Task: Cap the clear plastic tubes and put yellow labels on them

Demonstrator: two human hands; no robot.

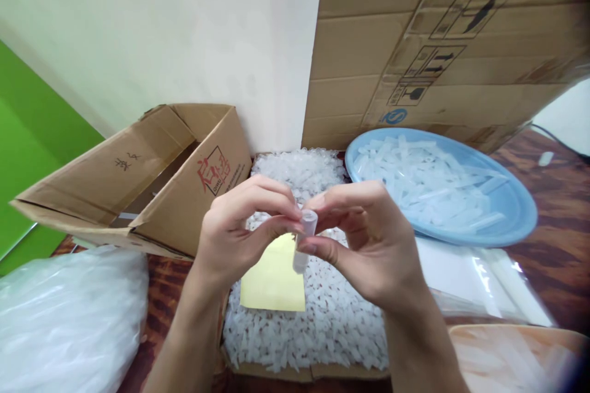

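Pinching a small translucent tube (302, 252), slightly tilted, between the fingertips of left hand (246, 221) and right hand (371, 236), both clamped on it at the clock's center. Set, from the tube, amid small white pieces (341, 319) at 6 o'clock, yellow paper (271, 288) at 7, plastic bag (74, 319) at 8, open cardboard box (184, 215) at 10, tall carton (359, 43) at 1 and blue basin (523, 224) of strips (433, 184) at 2.

bright, right corners apparently blurry

Head camera up top, looking forward and down over desk (562, 209); left hand (246, 218), right hand (373, 239) close, mid-view.
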